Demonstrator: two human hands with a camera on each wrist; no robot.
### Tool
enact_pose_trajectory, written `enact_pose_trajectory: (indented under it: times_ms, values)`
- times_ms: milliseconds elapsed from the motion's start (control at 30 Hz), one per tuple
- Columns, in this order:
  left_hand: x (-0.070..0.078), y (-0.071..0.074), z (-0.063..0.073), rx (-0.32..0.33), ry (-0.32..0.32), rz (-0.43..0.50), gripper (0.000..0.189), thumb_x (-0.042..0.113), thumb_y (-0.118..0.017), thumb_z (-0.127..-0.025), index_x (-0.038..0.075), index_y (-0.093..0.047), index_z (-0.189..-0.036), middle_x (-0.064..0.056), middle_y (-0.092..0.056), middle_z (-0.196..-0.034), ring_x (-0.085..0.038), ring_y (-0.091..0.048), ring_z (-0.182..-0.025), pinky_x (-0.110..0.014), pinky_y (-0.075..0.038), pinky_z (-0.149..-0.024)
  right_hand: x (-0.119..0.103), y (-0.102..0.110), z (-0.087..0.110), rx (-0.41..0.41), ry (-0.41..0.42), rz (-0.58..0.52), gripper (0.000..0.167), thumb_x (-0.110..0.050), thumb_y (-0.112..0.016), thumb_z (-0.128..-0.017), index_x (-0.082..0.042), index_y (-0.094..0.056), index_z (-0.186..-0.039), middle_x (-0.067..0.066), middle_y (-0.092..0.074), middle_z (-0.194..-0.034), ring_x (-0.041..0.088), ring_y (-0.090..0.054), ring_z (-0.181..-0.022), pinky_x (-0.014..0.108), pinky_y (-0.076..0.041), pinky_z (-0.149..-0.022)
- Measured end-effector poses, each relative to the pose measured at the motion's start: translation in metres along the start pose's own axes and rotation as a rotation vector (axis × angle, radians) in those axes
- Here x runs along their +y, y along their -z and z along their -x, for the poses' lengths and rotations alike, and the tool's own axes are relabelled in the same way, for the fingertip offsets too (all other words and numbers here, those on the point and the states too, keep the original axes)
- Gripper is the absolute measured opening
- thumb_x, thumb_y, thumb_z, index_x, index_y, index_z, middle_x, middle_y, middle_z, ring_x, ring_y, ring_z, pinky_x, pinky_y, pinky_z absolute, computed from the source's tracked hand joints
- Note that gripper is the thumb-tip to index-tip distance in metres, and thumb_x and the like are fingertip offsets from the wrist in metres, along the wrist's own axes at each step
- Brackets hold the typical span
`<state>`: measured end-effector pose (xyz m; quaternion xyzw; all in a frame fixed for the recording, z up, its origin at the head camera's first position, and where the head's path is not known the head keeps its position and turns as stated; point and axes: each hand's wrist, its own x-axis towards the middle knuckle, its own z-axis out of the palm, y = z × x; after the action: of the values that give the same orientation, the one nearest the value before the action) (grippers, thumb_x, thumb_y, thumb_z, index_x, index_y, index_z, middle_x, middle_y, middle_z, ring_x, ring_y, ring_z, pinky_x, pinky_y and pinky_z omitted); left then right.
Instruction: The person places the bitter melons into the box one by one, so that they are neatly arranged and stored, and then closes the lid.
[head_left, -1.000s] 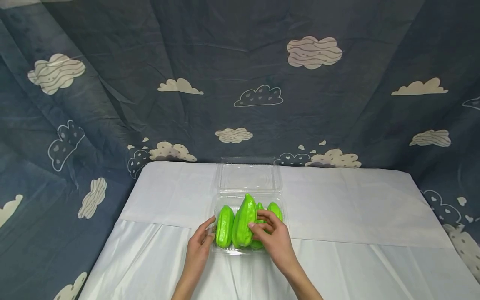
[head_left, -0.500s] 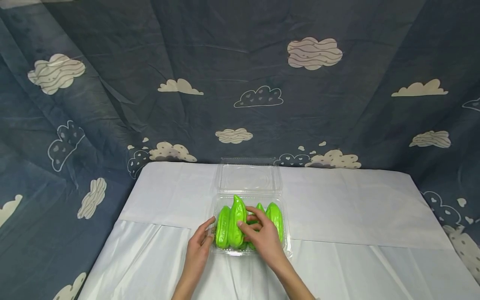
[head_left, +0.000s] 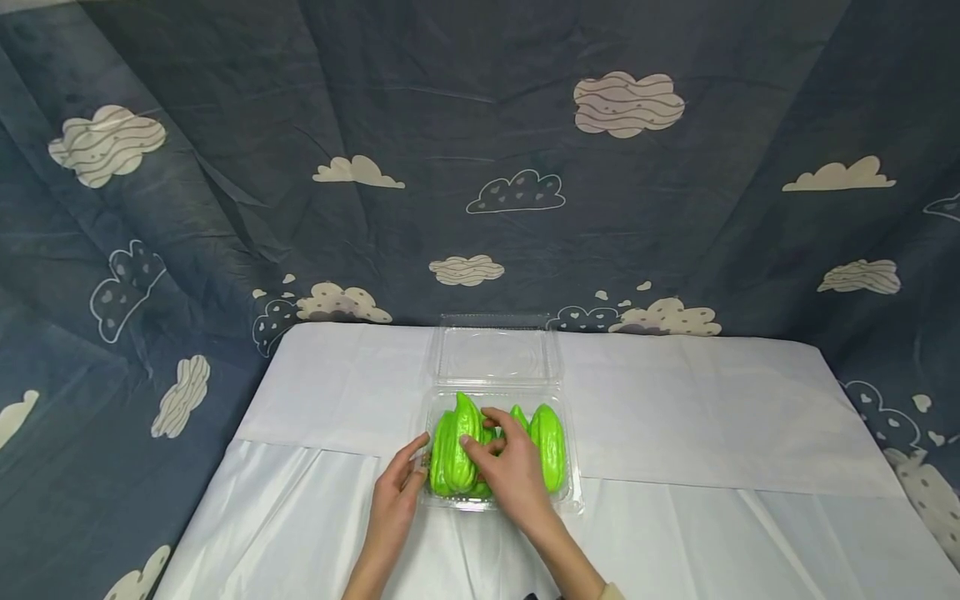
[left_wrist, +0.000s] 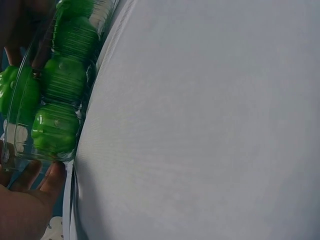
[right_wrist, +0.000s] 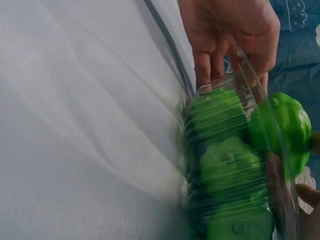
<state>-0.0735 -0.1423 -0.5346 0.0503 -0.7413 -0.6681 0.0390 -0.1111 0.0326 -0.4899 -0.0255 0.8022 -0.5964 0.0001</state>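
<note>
My right hand (head_left: 516,477) pinches a bright green, ridged bitter melon (head_left: 462,454) between thumb and fingers. In the right wrist view this melon (right_wrist: 286,125) sits above the rim of the clear plastic clamshell box (head_left: 573,500), toward its left side. Several more bitter melons (head_left: 549,450) lie in the box, side by side and pointing away from me. One of them, the leftmost melon (head_left: 439,467), is partly covered by the held one. My left hand (head_left: 393,493) rests its fingertips against the box's left wall. The left wrist view shows these fingers (left_wrist: 52,182) right at that wall.
The box's clear lid (head_left: 497,357) lies folded back, away from me. Under everything is a table with a white cloth (head_left: 675,417). A dark blue curtain (head_left: 420,100) with cloud prints hangs behind the table and along its left side.
My right hand has carried the pinched bitter melon leftward across the box, close up to the leftmost one. The melons on the right show more now. My left hand has stayed at the box's side.
</note>
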Motion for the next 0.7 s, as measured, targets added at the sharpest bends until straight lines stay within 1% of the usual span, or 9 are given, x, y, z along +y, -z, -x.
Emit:
enact_pose_trajectory:
  times_ms: [33, 133, 200, 300, 433, 567, 700]
  values:
    - [-0.0002, -0.0001, 0.0000, 0.002, -0.002, 0.001, 0.048, -0.002, -0.053, -0.093, 0.013, -0.056, -0.139, -0.009, -0.050, -0.145, -0.029, -0.047, -0.131, -0.043, -0.037, -0.106, 0.0003, -0.0008, -0.0003, 0.015, 0.016, 0.026, 0.055, -0.026, -0.077, -0.085, -0.006, -0.057, -0.133, 0.009, -0.059, -0.117, 0.017, -0.063, -0.069, 0.029, -0.053, -0.052]
    - [-0.0008, -0.0001, -0.0003, 0.007, -0.006, 0.001, 0.048, -0.003, -0.053, -0.093, 0.013, -0.057, -0.138, -0.008, -0.050, -0.144, -0.029, -0.047, -0.131, -0.043, -0.037, -0.106, 0.0009, -0.0028, -0.0013, 0.060, 0.070, 0.109, 0.049, -0.026, -0.077, -0.085, -0.013, -0.062, -0.129, 0.004, -0.060, -0.114, 0.018, -0.062, -0.082, 0.027, -0.051, -0.060]
    - [-0.0011, 0.0000, -0.0003, 0.008, -0.007, 0.004, 0.048, -0.003, -0.053, -0.093, 0.013, -0.057, -0.138, -0.008, -0.050, -0.144, -0.029, -0.046, -0.132, -0.043, -0.036, -0.107, 0.0015, -0.0035, -0.0018, 0.081, 0.106, 0.150, 0.043, -0.026, -0.077, -0.085, -0.017, -0.065, -0.125, 0.000, -0.062, -0.112, 0.018, -0.061, -0.086, 0.028, -0.049, -0.064]
    - [-0.0010, 0.0001, -0.0001, 0.007, -0.008, 0.008, 0.048, -0.003, -0.053, -0.093, 0.012, -0.057, -0.138, -0.009, -0.049, -0.145, -0.029, -0.044, -0.133, -0.043, -0.036, -0.107, 0.0024, -0.0039, -0.0019, 0.090, 0.132, 0.158, 0.037, -0.025, -0.076, -0.086, -0.018, -0.068, -0.122, -0.004, -0.063, -0.108, 0.016, -0.060, -0.087, 0.029, -0.049, -0.068]
    - [-0.0005, -0.0002, 0.0001, 0.009, -0.002, 0.001, 0.048, -0.002, -0.053, -0.093, 0.013, -0.057, -0.138, -0.008, -0.049, -0.145, -0.030, -0.045, -0.132, -0.043, -0.037, -0.107, 0.0024, -0.0031, -0.0011, 0.083, 0.122, 0.154, 0.037, -0.026, -0.076, -0.086, -0.017, -0.068, -0.122, -0.005, -0.064, -0.108, 0.015, -0.061, -0.088, 0.029, -0.050, -0.069]
    - [0.0003, -0.0005, -0.0001, 0.009, 0.009, -0.004, 0.047, -0.001, -0.053, -0.094, 0.014, -0.057, -0.138, -0.007, -0.049, -0.145, -0.030, -0.046, -0.132, -0.043, -0.038, -0.106, 0.0013, -0.0018, 0.0000, 0.063, 0.094, 0.174, 0.043, -0.030, -0.077, -0.084, -0.017, -0.067, -0.124, -0.003, -0.063, -0.106, 0.016, -0.061, -0.090, 0.030, -0.049, -0.070]
    - [0.0010, -0.0009, -0.0001, 0.007, 0.015, -0.004, 0.047, -0.001, -0.053, -0.094, 0.014, -0.057, -0.138, -0.007, -0.049, -0.145, -0.030, -0.047, -0.131, -0.042, -0.038, -0.106, 0.0006, 0.0000, 0.0013, 0.042, 0.086, 0.190, 0.047, -0.033, -0.077, -0.083, -0.015, -0.066, -0.126, -0.003, -0.063, -0.107, 0.017, -0.062, -0.092, 0.031, -0.049, -0.070]
